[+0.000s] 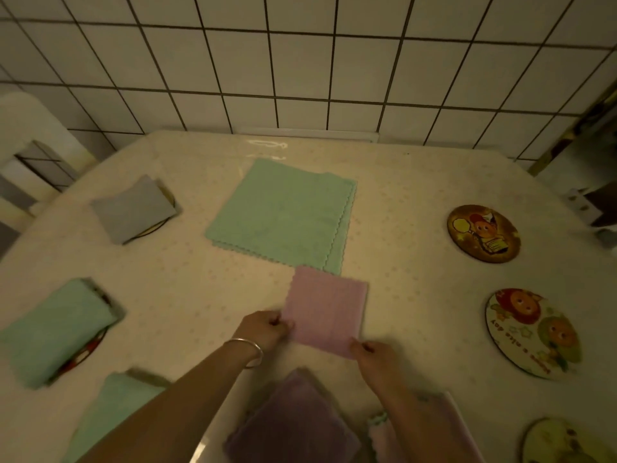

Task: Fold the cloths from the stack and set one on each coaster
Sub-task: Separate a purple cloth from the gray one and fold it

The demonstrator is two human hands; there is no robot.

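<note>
The pink cloth [325, 310] lies folded into a small square on the table [400, 202], near the front edge, its far corner touching the green stack [283, 212]. Its left edge is scalloped; the surface shows faint ribbing. The left hand [263, 329] pinches its near-left corner and the right hand [375, 357] pinches its near-right corner, fingers curled on the fabric.

To the left, a grey cloth [133, 208] and two green cloths [56, 332] [113, 412] sit folded over coasters, of which only slivers of rim show. Three coasters on the right are bare: a dark one [483, 233], a pale one [534, 332], and a third [564, 442] cut off by the bottom edge.

A purple cloth [293, 426] near the bottom is partly hidden by the forearms and blurred. The picture is dim and soft, so fingertip detail cannot be made out.
</note>
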